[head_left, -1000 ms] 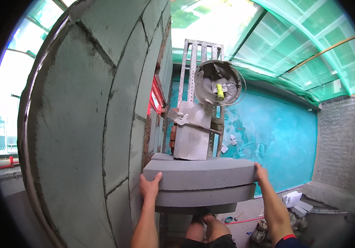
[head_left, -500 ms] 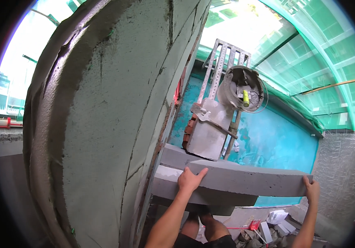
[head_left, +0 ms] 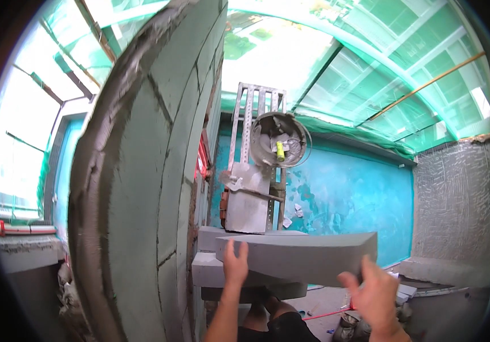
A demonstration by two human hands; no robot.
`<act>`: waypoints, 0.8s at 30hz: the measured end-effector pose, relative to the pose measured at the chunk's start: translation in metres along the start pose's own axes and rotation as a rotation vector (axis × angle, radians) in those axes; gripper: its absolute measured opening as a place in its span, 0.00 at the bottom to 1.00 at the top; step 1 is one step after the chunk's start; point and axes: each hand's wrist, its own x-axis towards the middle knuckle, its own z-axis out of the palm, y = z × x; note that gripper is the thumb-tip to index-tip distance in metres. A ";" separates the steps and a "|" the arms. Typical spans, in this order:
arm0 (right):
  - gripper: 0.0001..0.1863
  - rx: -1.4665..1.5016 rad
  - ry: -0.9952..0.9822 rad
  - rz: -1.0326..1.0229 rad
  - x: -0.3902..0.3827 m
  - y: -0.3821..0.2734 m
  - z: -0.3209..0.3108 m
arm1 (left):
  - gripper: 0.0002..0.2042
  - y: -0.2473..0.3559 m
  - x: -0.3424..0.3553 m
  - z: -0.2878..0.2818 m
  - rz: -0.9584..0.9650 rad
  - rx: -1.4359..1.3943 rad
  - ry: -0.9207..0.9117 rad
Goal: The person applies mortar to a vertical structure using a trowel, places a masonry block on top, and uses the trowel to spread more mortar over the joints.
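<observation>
A long grey block (head_left: 307, 256) lies crosswise in front of me, over a stack of similar pale grey blocks (head_left: 208, 272) against the wall. My left hand (head_left: 235, 263) grips its left end, thumb and fingers at the near upper edge. Close by the block's right end, my right hand (head_left: 373, 296) is open, thumb and fingers spread and slightly blurred. The block's underside is hidden. Beyond it, a trowel (head_left: 236, 182) with a long handle lies on a pale board (head_left: 248, 208). A mortar-smeared bucket (head_left: 262, 139) holds a yellow-green object (head_left: 280, 150).
The bucket stands on a perforated metal platform (head_left: 249, 108). A tall block wall (head_left: 137, 199) with a mortared edge rises at my left. Blue-coated floor (head_left: 359, 199) spreads beyond, bounded by green netting (head_left: 427, 85) and a rough grey wall (head_left: 456, 199). Bags (head_left: 350, 328) lie below right.
The view has swung, shifting the wall, platform and block leftward in the picture. My right hand has moved from over the block's far right corner to its near side, fingers spread.
</observation>
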 end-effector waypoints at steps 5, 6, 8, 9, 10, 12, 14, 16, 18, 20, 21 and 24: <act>0.30 0.134 -0.061 -0.368 -0.037 -0.055 -0.032 | 0.27 0.160 -0.124 -0.064 0.320 -0.277 -0.278; 0.29 0.164 -0.068 -0.424 -0.039 -0.056 -0.030 | 0.28 0.179 -0.138 -0.075 0.486 -0.297 -0.275; 0.30 0.276 -0.013 -0.476 -0.035 -0.047 0.015 | 0.28 0.189 -0.150 -0.092 0.512 -0.052 -0.178; 0.31 0.316 -0.083 -0.515 -0.036 -0.047 0.030 | 0.29 0.191 -0.152 -0.098 0.511 0.169 -0.075; 0.33 0.300 -0.078 -0.556 -0.042 -0.054 0.042 | 0.27 0.182 -0.145 -0.105 0.501 0.155 -0.012; 0.36 0.293 -0.047 -0.566 -0.050 -0.083 0.051 | 0.26 0.167 -0.136 -0.122 0.487 0.188 0.074; 0.37 0.263 -0.051 -0.565 -0.048 -0.098 0.048 | 0.24 0.163 -0.132 -0.131 0.519 0.240 0.111; 0.37 0.229 -0.046 -0.577 -0.048 -0.099 0.045 | 0.22 0.159 -0.130 -0.127 0.555 0.284 0.166; 0.38 0.202 -0.037 -0.596 -0.047 -0.092 0.049 | 0.20 0.158 -0.127 -0.117 0.568 0.311 0.208; 0.39 0.193 -0.023 -0.620 -0.048 -0.090 0.046 | 0.20 0.159 -0.125 -0.110 0.630 0.355 0.288; 0.40 0.167 -0.069 -0.615 -0.049 -0.094 0.041 | 0.21 0.155 -0.124 -0.110 0.629 0.394 0.321; 0.41 0.122 -0.103 -0.600 -0.048 -0.097 0.032 | 0.22 0.146 -0.119 -0.106 0.649 0.444 0.359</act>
